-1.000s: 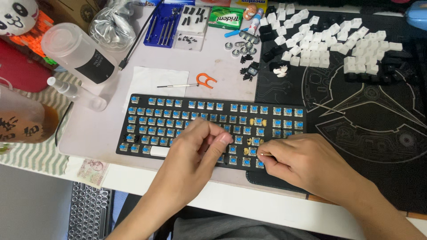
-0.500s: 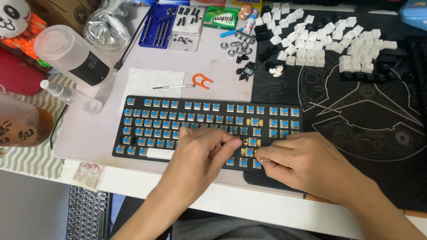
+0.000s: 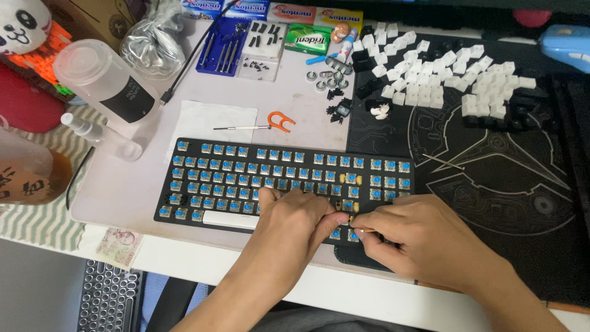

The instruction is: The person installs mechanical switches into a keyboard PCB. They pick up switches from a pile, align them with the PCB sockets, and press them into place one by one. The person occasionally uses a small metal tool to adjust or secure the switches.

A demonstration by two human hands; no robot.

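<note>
The worktop [image 3: 307,110] carries a black desk mat [image 3: 491,184] on its right side and a black keyboard [image 3: 283,178] with bare blue switches in the middle. The left hand [image 3: 289,227] rests on the lower keyboard rows, fingers pressed together. The right hand [image 3: 424,240] pinches a small thin tool [image 3: 362,230] at the lower right switches. White keycaps [image 3: 442,74] lie on the mat, well apart.

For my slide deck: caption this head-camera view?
Both hands, left hand and right hand, work at a switch on a keycap-less black keyboard.
</note>
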